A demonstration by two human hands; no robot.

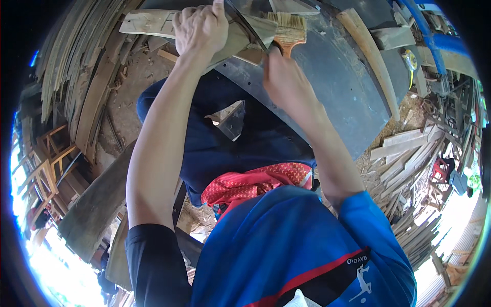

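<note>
Right hand (288, 81): fingers wrapped round a long dark tool (249, 28)
Left hand (202, 31): fingers curled over pale wood (146, 23), thumb near the tool
Wood: desk's (332, 97) left side, by the brush (290, 29)
Tip: I'd pin firmly, angle steady, mind that thumb

Left of the brush (290, 29), our left grip (200, 31) rests on a pale board (148, 23); below the brush, our right grip (289, 78) holds a thin dark tool (250, 28); rightward, curved wood (369, 57) crosses the desk (332, 84).

glare: 2 lower sides | centre: soft shade | edges: bowed
</note>
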